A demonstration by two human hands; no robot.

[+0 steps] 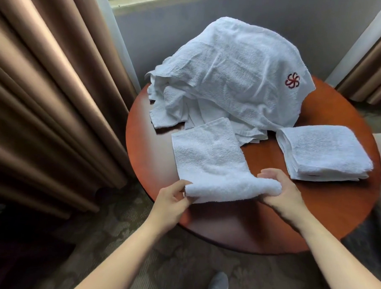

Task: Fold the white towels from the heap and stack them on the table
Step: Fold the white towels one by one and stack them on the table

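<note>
A small white towel (208, 158) lies on the round reddish-brown table (258, 213), its near end lifted and curled over. My left hand (172, 197) pinches the left corner of that lifted end. My right hand (280, 190) grips the right corner. Behind the towel rises a heap of white towels (230, 76), the top one bearing a red flower emblem (292, 80). A stack of folded white towels (323, 152) sits at the right of the table.
Brown curtains (46, 96) hang close on the left and more curtain (369, 70) at the far right. A grey wall and window sill lie behind the table. Patterned carpet and a grey shoe (218, 283) show below the table's near edge.
</note>
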